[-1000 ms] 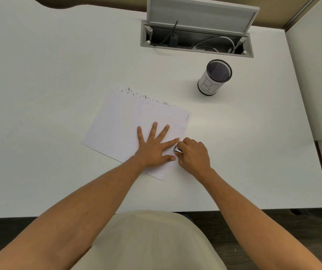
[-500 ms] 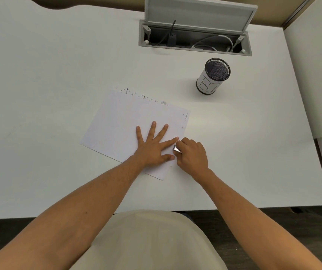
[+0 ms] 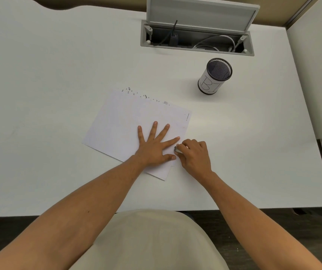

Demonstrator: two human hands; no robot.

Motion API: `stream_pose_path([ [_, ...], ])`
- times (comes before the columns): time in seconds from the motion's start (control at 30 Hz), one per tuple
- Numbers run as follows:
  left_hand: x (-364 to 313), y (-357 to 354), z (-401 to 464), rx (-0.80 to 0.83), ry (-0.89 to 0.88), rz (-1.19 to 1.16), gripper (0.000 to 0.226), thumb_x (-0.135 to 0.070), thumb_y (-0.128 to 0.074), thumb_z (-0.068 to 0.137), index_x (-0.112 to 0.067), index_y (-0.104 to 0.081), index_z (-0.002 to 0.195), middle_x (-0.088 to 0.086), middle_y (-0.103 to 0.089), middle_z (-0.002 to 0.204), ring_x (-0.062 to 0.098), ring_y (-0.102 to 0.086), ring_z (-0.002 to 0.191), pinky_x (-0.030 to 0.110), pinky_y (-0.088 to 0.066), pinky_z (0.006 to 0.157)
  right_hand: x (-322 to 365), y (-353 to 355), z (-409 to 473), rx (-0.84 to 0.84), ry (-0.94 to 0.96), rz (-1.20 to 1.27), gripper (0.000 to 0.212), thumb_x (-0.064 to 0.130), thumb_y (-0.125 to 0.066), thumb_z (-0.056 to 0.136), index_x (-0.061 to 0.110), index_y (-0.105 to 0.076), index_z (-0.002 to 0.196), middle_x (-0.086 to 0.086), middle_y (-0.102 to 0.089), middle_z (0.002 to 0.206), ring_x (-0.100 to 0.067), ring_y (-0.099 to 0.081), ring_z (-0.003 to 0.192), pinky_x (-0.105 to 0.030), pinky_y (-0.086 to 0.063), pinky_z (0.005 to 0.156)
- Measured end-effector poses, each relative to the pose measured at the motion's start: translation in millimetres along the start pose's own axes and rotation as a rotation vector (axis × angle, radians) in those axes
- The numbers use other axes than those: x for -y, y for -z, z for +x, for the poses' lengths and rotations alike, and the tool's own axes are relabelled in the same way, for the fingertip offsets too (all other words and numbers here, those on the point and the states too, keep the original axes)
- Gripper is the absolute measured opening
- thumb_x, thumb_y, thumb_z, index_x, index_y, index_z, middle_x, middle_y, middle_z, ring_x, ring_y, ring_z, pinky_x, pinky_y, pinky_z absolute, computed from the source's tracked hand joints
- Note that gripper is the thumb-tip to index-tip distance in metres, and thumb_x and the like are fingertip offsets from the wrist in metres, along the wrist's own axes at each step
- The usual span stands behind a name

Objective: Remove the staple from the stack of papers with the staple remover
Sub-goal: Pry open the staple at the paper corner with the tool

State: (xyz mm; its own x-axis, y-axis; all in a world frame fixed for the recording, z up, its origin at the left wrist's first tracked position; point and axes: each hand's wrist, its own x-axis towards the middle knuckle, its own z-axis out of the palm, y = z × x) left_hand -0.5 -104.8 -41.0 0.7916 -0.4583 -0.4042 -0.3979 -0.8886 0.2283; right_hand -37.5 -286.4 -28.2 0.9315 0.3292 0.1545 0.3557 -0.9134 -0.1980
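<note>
The right hand [image 3: 194, 153] has its fingers curled tight around a small silver staple remover [image 3: 177, 149], and only its shiny tip pokes out past the knuckles. That tip sits right at the right edge of the stack of papers [image 3: 121, 123], between the pointer finger and thumb of the left hand [image 3: 154, 147]. The left hand lies flat on the papers with its fingers spread wide and straight, pressing them down. The papers are white and lie tilted on the white desk [image 3: 49, 75], with the near corner pointing at the person. The staple itself is too small to see. Little dark marks run along the far edge of the top sheet, and tiny print near the right corner is too small to read. Well past the papers stands a black mesh cup [image 3: 214, 76] with a white label that reads "BI". Behind it an open hatch [image 3: 197, 38] in the desk shows cables.
</note>
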Motion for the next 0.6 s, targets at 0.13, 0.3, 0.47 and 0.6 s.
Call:
stream_pose_path([
  [0.13, 0.8, -0.3, 0.2, 0.002, 0.0, -0.002, 0.079, -0.082, -0.025, 0.082, -0.053, 0.008, 0.148, -0.005, 0.026, 0.161, 0.032, 0.033, 0.144, 0.071, 0.023, 0.101, -1.6, -4.9, -1.2, -0.059, 0.073, -0.066, 0.004, 0.013, -0.067, 0.084, 0.014, -0.064, 0.084, -0.003, -0.064, 0.087, -0.026, -0.055, 0.077, -0.036, -0.032, 0.071],
  [0.3, 1.0, 0.0, -0.1, 0.006, -0.001, -0.008, 0.079, -0.082, -0.026, 0.082, -0.054, 0.007, 0.148, -0.005, 0.026, 0.161, 0.032, 0.034, 0.143, 0.07, 0.025, 0.1, -5.5, -10.2, -3.1, -0.041, 0.16, -0.161, 0.014, 0.003, -0.065, 0.078, 0.013, -0.06, 0.088, -0.004, -0.066, 0.093, -0.027, -0.057, 0.08, -0.036, -0.037, 0.07],
  [0.47, 0.5, -0.6, 0.3, 0.008, 0.0, 0.005, 0.08, -0.082, -0.027, 0.082, -0.052, 0.007, 0.149, -0.004, 0.026, 0.161, 0.032, 0.033, 0.144, 0.071, 0.025, 0.1, -4.0, -11.3, -7.0, -0.049, 0.163, -0.172, 0.009, 0.006, -0.061, 0.085, 0.013, -0.055, 0.084, -0.003, -0.065, 0.083, -0.025, -0.058, 0.073, -0.035, -0.039, 0.07],
  [0.6, 1.7, -0.5, 1.1, 0.007, 0.003, 0.004, 0.08, -0.082, -0.027, 0.082, -0.053, 0.007, 0.148, -0.005, 0.026, 0.161, 0.032, 0.033, 0.143, 0.071, 0.024, 0.1, 0.3, -5.6, -9.0, -0.014, 0.106, -0.06, 0.007, 0.008, -0.062, 0.085, 0.011, -0.057, 0.08, -0.003, -0.063, 0.075, -0.025, -0.055, 0.065, -0.034, -0.039, 0.061],
])
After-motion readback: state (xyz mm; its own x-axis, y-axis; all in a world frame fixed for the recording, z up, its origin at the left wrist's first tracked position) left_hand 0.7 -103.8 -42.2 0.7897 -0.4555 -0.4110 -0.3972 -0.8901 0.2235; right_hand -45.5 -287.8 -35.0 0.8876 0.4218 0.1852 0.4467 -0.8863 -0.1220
